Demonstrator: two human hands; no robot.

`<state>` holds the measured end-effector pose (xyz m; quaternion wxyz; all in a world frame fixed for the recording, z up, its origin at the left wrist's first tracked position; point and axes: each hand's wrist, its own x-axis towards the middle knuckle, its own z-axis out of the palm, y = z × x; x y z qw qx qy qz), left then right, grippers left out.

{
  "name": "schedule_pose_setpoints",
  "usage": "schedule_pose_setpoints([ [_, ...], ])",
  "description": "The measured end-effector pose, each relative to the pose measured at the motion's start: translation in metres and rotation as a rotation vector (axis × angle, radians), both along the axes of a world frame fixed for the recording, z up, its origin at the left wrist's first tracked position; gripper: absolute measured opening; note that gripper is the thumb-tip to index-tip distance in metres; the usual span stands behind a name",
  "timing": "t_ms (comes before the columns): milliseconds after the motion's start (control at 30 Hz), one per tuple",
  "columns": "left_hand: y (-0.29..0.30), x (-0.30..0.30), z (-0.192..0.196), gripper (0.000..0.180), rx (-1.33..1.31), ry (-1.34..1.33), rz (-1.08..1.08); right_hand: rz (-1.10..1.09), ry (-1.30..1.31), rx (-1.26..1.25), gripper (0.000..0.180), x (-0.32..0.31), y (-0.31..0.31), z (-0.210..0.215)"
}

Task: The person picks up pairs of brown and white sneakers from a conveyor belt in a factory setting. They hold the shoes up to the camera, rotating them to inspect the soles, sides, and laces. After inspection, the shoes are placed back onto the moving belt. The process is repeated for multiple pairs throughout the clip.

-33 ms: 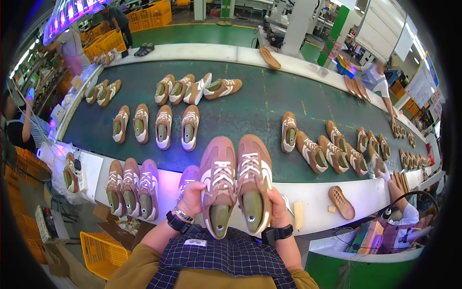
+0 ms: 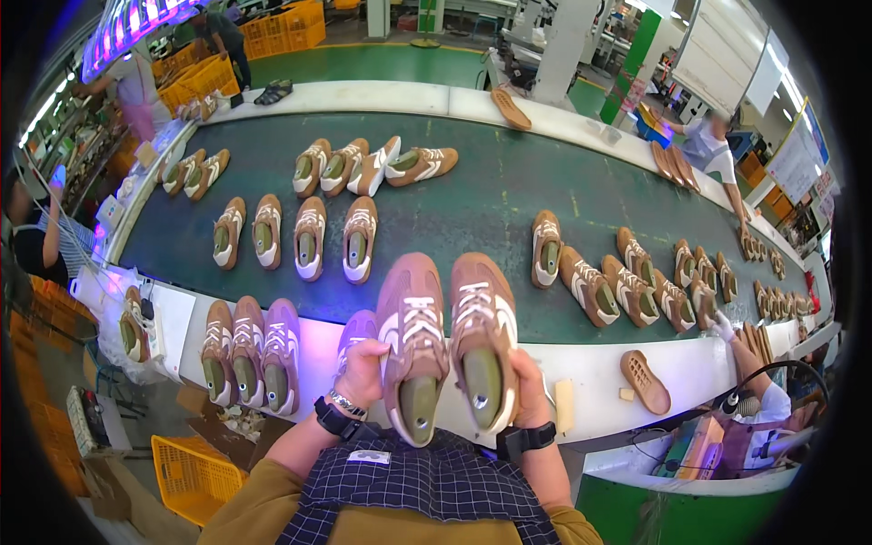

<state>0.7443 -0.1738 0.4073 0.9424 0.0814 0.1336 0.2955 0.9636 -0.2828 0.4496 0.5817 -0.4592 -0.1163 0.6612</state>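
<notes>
My left hand [image 2: 361, 374] grips a brown sneaker [image 2: 411, 313] with white laces and white side stripes by its outer side. A matching sneaker [image 2: 482, 318] is held the same way in my right hand [image 2: 530, 389]. Both are raised side by side in front of my checked apron, toes pointing away, heels toward me. Inside each opening sits an olive-green shoe last [image 2: 418, 409]. Behind my left hand, a purple-lit sneaker [image 2: 355, 334] stands partly hidden on the white ledge [image 2: 318, 363]. Three more sneakers [image 2: 247, 350] stand in a row to its left.
A dark green conveyor belt [image 2: 472, 182] carries several similar sneakers. On the ledge at right lie a loose brown sole [image 2: 646, 381] and a cream block [image 2: 564, 406]. A yellow crate [image 2: 195, 477] stands at lower left. A co-worker's gloved hand [image 2: 722, 327] reaches over the belt's right side.
The sneaker in my right hand has shifted slightly to the right and turned a little. At the right, the co-worker's blurred hand has drawn back slightly from a sneaker on the belt.
</notes>
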Motion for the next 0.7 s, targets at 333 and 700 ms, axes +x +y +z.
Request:
schedule_pose_setpoints([
  [333, 0.010, 0.007, 0.003, 0.047, -0.122, 0.159, 0.381, -0.518, 0.167, 0.165, 0.045, 0.005, 0.025, 0.006],
  [700, -0.002, 0.015, -0.013, 0.045, -0.245, 0.319, 0.463, -0.612, 0.071, 0.067, 0.041, -0.013, 0.011, -0.017],
])
